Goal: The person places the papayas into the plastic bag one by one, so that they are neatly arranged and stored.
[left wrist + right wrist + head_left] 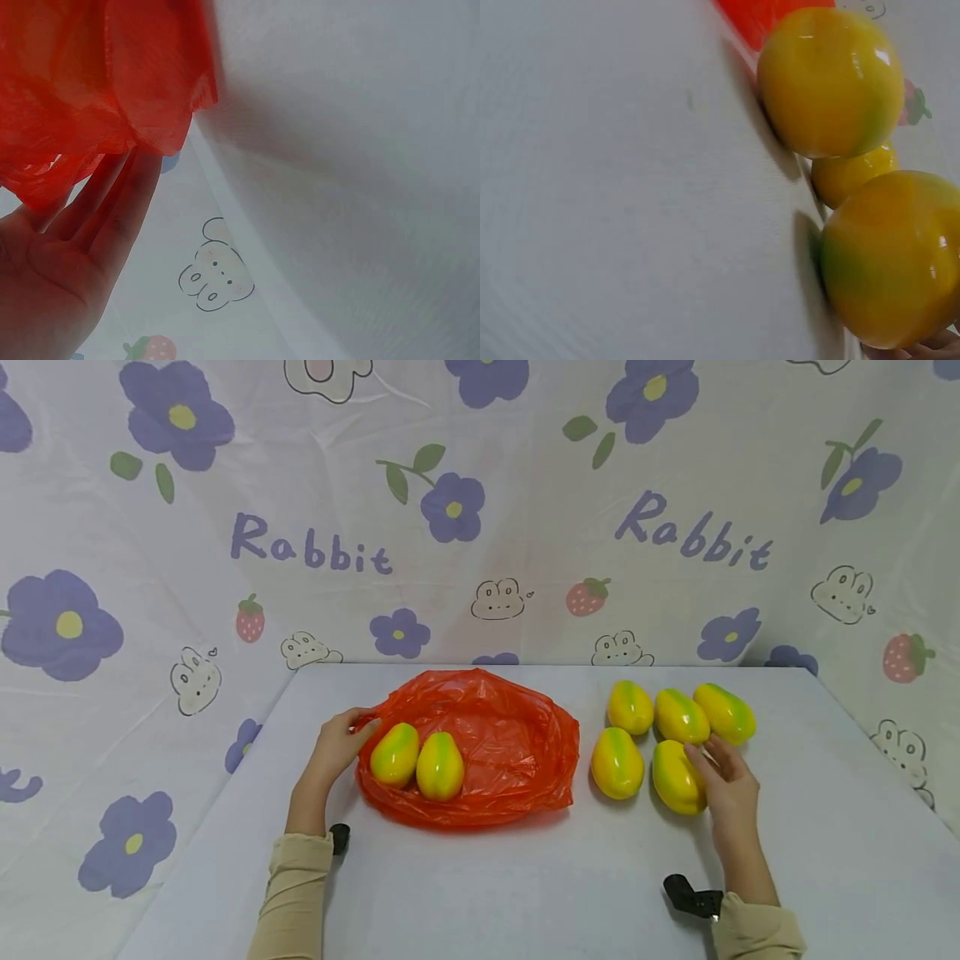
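Observation:
A red plastic bag lies spread with its mouth up, and two glossy yellow-green papayas, one left and one right, sit at its left side. My left hand holds the bag's left rim, thumb on the inner side; the left wrist view shows its fingers against the outside of the red plastic. Over on the right, my right hand is at the nearest papaya, thumb by its upper right side and fingers loosely bent. That papaya fills the right wrist view's lower right.
Several more papayas stand close by: front left, back left, middle and back right. The white table ends at a printed cloth backdrop. Black wrist mounts stick out from the sleeves.

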Demonstrator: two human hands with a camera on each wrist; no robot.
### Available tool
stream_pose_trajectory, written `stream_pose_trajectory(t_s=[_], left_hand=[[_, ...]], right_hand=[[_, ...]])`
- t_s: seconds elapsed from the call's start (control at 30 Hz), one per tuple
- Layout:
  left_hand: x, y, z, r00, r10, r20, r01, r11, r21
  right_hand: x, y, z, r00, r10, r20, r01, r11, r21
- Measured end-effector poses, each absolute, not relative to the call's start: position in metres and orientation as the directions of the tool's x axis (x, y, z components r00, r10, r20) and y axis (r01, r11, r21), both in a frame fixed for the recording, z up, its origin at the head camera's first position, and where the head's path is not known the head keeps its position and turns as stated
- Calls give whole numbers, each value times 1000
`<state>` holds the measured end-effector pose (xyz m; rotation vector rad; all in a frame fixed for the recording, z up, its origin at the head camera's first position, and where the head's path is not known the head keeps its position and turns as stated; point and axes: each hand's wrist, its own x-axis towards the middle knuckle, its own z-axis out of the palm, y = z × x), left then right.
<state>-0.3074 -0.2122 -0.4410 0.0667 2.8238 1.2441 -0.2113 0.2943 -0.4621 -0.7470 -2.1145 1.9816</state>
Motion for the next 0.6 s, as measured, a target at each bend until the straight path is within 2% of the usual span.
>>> stream_pose_trajectory(t_s=[0.6], left_hand=[[-306,-213,-440,-998,63,-32,19,675,738]], right_hand=[[-211,284,-472,-876,446,-181,243,85,-966]])
